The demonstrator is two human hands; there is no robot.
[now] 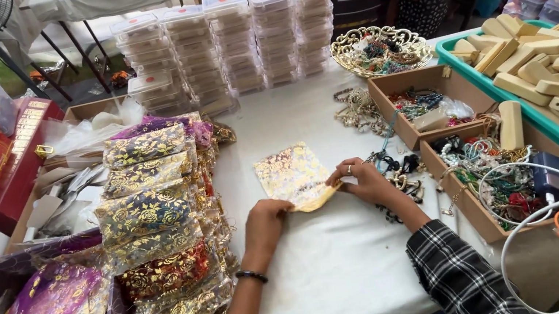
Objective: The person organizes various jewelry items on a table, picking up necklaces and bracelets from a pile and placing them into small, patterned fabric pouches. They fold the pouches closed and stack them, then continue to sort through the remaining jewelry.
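Lying in overlapping rows at the left, gold-printed organza pouches (pixel 157 227) cover that side of the white surface (pixel 327 275). Near its middle, the left hand (pixel 266 227) pinches the bottom edge of a pale gold pouch (pixel 295 175) lying flat; the right hand (pixel 365 179) clamps the same edge. This looks like opening the mouth; the next move calls for parting the layers. Cardboard boxes of beaded jewellery (pixel 489 174) sit right.
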